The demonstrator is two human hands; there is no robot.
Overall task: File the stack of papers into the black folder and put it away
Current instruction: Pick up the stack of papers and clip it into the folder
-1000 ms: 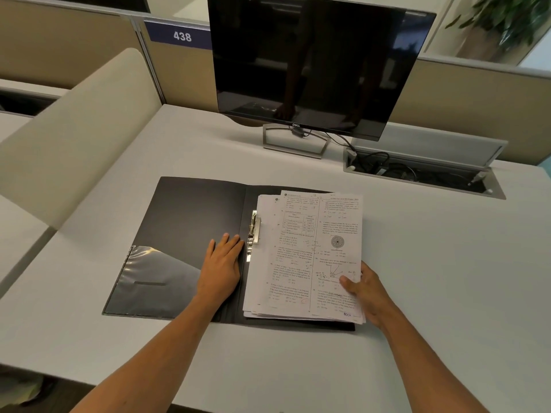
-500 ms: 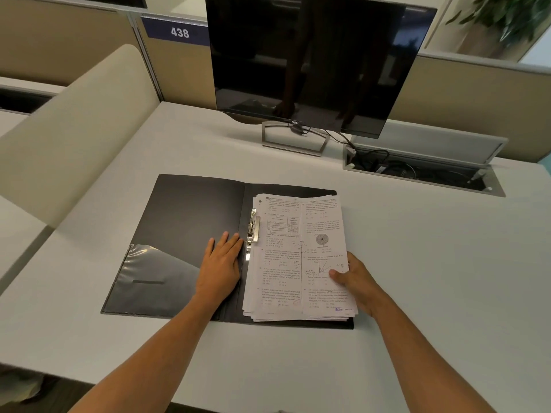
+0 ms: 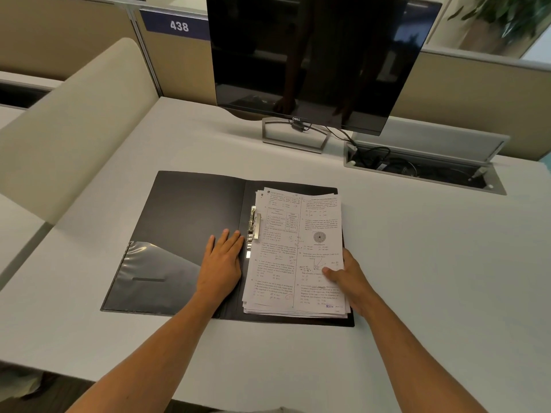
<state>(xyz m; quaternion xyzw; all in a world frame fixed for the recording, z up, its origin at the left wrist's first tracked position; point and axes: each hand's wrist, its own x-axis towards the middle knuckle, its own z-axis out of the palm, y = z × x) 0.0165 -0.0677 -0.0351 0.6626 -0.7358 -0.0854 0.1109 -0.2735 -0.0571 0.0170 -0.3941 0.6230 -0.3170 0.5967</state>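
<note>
Office cubicle. Pale grey matte desk [image 3: 432,263], smooth, bounded by beige fabric partitions [image 3: 477,93]; a blue plate reading 438 [image 3: 179,25] sits on the rear one. A curved cream divider [image 3: 74,123] rises at the left edge. Dark glossy monitor [image 3: 313,55] on a grey metal frame stand [image 3: 293,135] at the back of the desk. To its right, an open cable tray [image 3: 423,171] set into the desk, black cables coiled inside, its flap raised.

Black folder [image 3: 190,210] lies open flat at desk centre, spine running away from the person, long axis front to back. Left cover: matte black with a shiny clear plastic pocket [image 3: 155,275] across its lower corner. A metal clip [image 3: 254,223] stands along the spine.

Stack of papers [image 3: 286,257], white printed sheets with text and small diagrams, rests on the right cover, long edge parallel to the spine, top of the print pointing away. Sheet edges fan unevenly at the near end.

Left hand [image 3: 220,263] lies flat, palm down, fingers together, pressing the left cover just beside the clip. Right hand [image 3: 348,278] pinches the stack's right edge, thumb on top, fingers hidden underneath.
</note>
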